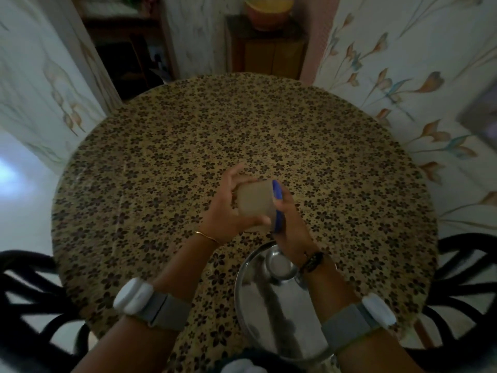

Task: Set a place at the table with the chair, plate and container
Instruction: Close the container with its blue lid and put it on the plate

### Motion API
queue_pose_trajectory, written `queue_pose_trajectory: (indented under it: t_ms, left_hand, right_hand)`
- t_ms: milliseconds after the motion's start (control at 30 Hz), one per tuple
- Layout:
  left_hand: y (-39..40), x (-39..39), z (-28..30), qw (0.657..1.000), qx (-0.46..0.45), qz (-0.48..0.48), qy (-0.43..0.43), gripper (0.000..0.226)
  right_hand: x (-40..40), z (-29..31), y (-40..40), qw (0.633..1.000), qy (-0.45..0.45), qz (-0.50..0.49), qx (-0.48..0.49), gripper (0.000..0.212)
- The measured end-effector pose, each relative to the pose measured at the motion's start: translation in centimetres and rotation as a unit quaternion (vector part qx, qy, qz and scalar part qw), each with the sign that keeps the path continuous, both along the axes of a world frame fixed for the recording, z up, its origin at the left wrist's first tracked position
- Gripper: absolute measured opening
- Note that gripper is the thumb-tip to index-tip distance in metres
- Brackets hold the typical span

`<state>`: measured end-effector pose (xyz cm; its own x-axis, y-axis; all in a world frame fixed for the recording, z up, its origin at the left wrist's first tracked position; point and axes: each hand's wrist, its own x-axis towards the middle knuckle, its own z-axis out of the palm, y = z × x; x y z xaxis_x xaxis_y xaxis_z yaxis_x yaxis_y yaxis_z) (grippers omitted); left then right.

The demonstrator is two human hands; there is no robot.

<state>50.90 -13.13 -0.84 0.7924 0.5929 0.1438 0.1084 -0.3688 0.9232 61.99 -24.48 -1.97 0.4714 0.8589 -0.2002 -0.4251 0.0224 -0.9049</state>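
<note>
While both hands are gripping the container (254, 204) above the table (161, 157), left hand (228, 211) cupping its base, right hand (289, 224) clasping the blue lid (277, 203), plate (269, 319) sitting near.

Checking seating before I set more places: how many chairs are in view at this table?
2: one black chair at the table's near left edge, another chair at the near right. More may sit out of view.
</note>
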Motion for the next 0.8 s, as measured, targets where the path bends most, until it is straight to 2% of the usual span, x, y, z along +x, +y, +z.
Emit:
queue_pose_trajectory:
  t_ms: [67, 133, 200, 300, 367, 467, 500, 600, 700, 800]
  left_hand:
    - [-1.7, -0.1, 0.4, 0.996, -0.044, 0.054, -0.053, 0.103]
    - [-3.2, 0.3, 1.3, 0.986, -0.13, 0.079, -0.076, 0.077]
    - [-4.2, 0.5, 2.0, 0.971, -0.218, 0.071, -0.071, 0.052]
    - [-4.9, 0.5, 2.8, 0.953, -0.28, 0.097, -0.065, 0.024]
    - [-5.1, 0.6, 3.2, 0.937, -0.322, 0.122, -0.064, 0.021]
    - [-4.9, 0.7, 3.4, 0.927, -0.347, 0.132, -0.051, 0.019]
    - [-4.8, 0.7, 3.5, 0.925, -0.352, 0.137, -0.042, 0.02]
    - [-4.7, 0.5, 3.7, 0.913, -0.379, 0.151, -0.009, 0.038]
    - [-4.8, 0.3, 4.4, 0.907, -0.398, 0.139, 0.008, 0.058]
    - [-4.8, 0.1, 5.1, 0.91, -0.397, 0.118, 0.001, 0.039]
  right_hand:
    - [-1.0, -0.2, -0.6, 0.998, 0.046, -0.017, 0.036, 0.061]
    - [-1.7, 0.3, -0.8, 0.998, 0.046, -0.029, 0.033, 0.061]
    - [-2.0, 0.9, -0.7, 0.999, 0.024, -0.038, 0.003, 0.06]
    - [-2.5, 2.0, -0.8, 0.997, -0.031, -0.055, -0.041, 0.063]
    - [-2.9, 2.5, -1.0, 0.995, -0.065, -0.058, -0.054, 0.061]
    - [-3.4, 2.7, -1.1, 0.993, -0.101, -0.058, -0.032, 0.04]
    - [-3.5, 2.8, -1.1, 0.991, -0.116, -0.06, -0.023, 0.039]
    - [-4.0, 2.9, -1.2, 0.986, -0.151, -0.07, -0.002, 0.046]
    - [-4.1, 3.2, -1.2, 0.984, -0.162, -0.071, 0.023, 0.043]
    - [-3.8, 3.2, -1.5, 0.986, -0.148, -0.064, 0.043, 0.06]
